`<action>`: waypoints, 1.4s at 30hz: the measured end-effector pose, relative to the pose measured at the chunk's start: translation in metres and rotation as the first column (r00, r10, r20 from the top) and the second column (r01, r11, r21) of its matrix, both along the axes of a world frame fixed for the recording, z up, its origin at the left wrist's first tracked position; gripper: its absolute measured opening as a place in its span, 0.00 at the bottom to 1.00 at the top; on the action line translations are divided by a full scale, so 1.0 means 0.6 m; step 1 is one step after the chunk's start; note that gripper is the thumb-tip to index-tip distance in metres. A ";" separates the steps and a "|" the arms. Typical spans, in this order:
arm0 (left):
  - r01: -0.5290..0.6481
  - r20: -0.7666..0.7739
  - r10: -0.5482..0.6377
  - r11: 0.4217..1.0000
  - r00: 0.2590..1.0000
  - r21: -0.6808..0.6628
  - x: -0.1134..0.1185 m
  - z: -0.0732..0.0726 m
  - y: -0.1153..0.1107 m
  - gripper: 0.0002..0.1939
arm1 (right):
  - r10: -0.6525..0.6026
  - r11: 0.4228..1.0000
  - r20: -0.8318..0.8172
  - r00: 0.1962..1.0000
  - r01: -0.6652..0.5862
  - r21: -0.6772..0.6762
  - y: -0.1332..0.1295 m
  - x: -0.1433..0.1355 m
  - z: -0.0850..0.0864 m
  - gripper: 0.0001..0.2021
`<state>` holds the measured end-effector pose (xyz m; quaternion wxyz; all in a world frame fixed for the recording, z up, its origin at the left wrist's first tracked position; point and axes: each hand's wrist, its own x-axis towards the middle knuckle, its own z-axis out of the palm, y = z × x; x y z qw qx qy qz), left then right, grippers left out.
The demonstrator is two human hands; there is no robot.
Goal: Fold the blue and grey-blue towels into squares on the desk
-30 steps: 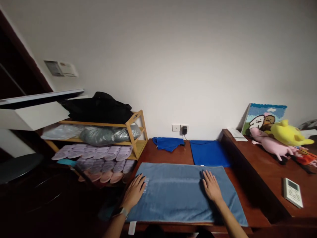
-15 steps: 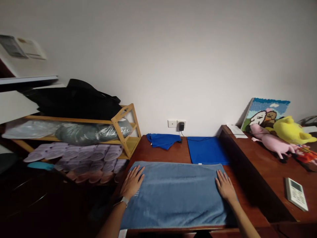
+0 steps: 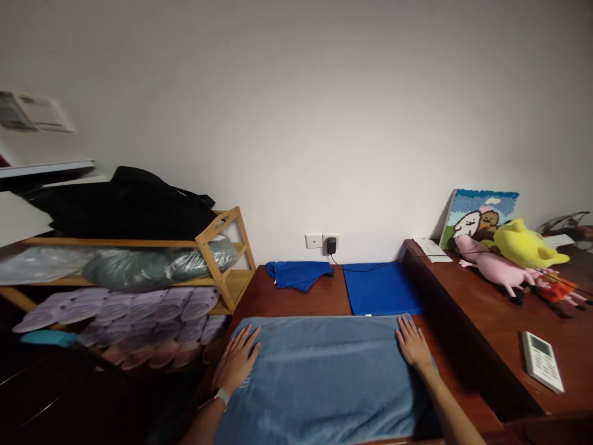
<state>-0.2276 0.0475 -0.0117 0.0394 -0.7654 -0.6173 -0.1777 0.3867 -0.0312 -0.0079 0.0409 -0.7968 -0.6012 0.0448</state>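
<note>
Right hand (image 3: 416,346) has travelled outward over the blue-grey towel (image 3: 324,377) since one second ago, from well inside the right edge to the far right corner; left hand (image 3: 236,358) has slid a little toward the far left corner. Both hands lie open, palms down, fingers extended and slightly parted; neither grasps anything, each only touches the cloth. Towel: soft short pile, rectangular, spread on the near part of a glossy red-brown wooden table (image 3: 331,305), shallow ripples near the right forearm, pale lettering partly visible beside the left hand. A wristwatch (image 3: 222,396) with pale band circles the left wrist. Beyond the far edge: a smooth, flat, rectangular blue cloth (image 3: 384,289) and, left of it, a rumpled, irregular blue cloth (image 3: 299,274). On the adjoining raised surface at right: a hard white remote control (image 3: 542,361), a pink plush toy (image 3: 491,267), a yellow plush toy (image 3: 523,244), and a tufted picture (image 3: 482,216) behind. Left: a slatted wooden rack (image 3: 216,275) bearing lilac slippers (image 3: 157,303) and a limp black bag (image 3: 132,207) on top.
</note>
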 end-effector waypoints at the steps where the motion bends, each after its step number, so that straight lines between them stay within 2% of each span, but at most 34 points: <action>1: 0.001 -0.003 -0.001 1.000 1.000 0.004 0.000 0.000 0.001 0.28 | -0.011 1.000 -0.004 1.000 0.011 -0.003 -0.007 0.019 -0.003 0.33; 5: -0.003 -0.018 0.003 1.000 1.000 -0.006 0.002 0.006 0.001 0.29 | 0.006 1.000 -0.058 0.998 -0.005 0.002 -0.020 0.071 0.007 0.33; 9: 0.020 -0.036 -0.021 1.000 0.999 -0.017 0.003 0.012 -0.001 0.30 | -0.025 1.000 -0.193 0.981 0.024 -0.004 -0.009 0.099 0.025 0.30; 13: 0.042 -0.071 -0.041 0.999 0.997 0.008 -0.007 0.016 -0.001 0.31 | 0.003 0.999 -0.291 0.957 0.011 0.048 -0.001 0.122 0.028 0.28; 15: 0.042 -0.088 -0.039 0.999 0.995 0.032 -0.008 0.026 0.002 0.32 | 0.014 0.997 -0.303 0.953 0.009 0.075 -0.004 0.124 0.029 0.28; 17: 0.039 -0.094 -0.033 0.997 0.995 0.071 0.013 0.047 0.003 0.32 | 0.018 0.997 -0.312 0.950 0.005 0.074 -0.007 0.120 0.034 0.27; 19: 0.068 -0.078 -0.060 0.993 0.995 0.095 0.075 0.076 -0.007 0.31 | 0.015 0.998 -0.316 0.949 0.004 0.058 -0.009 0.114 0.042 0.27; 20: 0.102 -0.061 -0.097 0.990 0.993 0.097 0.125 0.092 -0.019 0.30 | 0.015 0.999 -0.312 0.950 0.002 0.052 -0.010 0.111 0.047 0.27; 22: 0.231 0.006 -0.232 0.971 0.973 0.053 0.259 0.119 -0.067 0.24 | 0.025 0.999 -0.306 0.952 -0.010 0.050 -0.010 0.109 0.054 0.27; 24: 0.449 0.086 -0.449 0.893 0.890 0.016 0.422 0.130 -0.141 0.20 | 0.043 0.998 -0.310 0.950 -0.024 0.064 -0.010 0.109 0.058 0.27; 26: 0.662 0.138 -0.652 0.749 0.745 -0.032 0.586 0.116 -0.228 0.15 | 0.060 0.996 -0.320 0.945 -0.035 0.083 -0.010 0.111 0.058 0.27; 28: 0.779 0.145 -0.766 0.619 0.626 -0.100 0.722 0.082 -0.308 0.10 | 0.065 0.995 -0.326 0.943 -0.036 0.093 -0.011 0.113 0.057 0.27; 30: 0.795 0.113 -0.789 0.588 0.604 -0.149 0.816 0.042 -0.362 0.13 | 0.068 0.994 -0.326 0.943 -0.035 0.105 -0.011 0.113 0.056 0.27; 32: 0.749 0.122 -0.739 0.649 0.663 -0.137 0.867 0.009 -0.386 0.18 | 0.069 0.993 -0.328 0.942 -0.031 0.118 -0.010 0.113 0.053 0.27; 34: 0.715 0.158 -0.697 0.688 0.699 -0.125 0.884 -0.004 -0.388 0.21 | 0.068 0.991 -0.335 0.940 -0.025 0.130 -0.008 0.114 0.050 0.27; 35: 0.712 0.180 -0.690 0.689 0.701 -0.134 0.884 -0.004 -0.384 0.21 | 0.065 0.991 -0.343 0.937 -0.020 0.135 -0.007 0.115 0.047 0.27; 38: 0.709 0.282 -0.653 0.669 0.703 -0.223 0.869 0.021 -0.374 0.18 | 0.052 0.989 -0.381 0.923 0.006 0.150 -0.006 0.120 0.042 0.27; 40: 0.676 0.404 -0.555 0.681 0.727 -0.281 0.853 0.047 -0.374 0.16 | 0.045 0.987 -0.416 0.908 0.024 0.160 -0.008 0.124 0.042 0.26; 42: 0.621 0.529 -0.409 0.715 0.744 -0.321 0.833 0.074 -0.377 0.16 | 0.044 0.983 -0.456 0.889 0.043 0.178 -0.010 0.125 0.048 0.26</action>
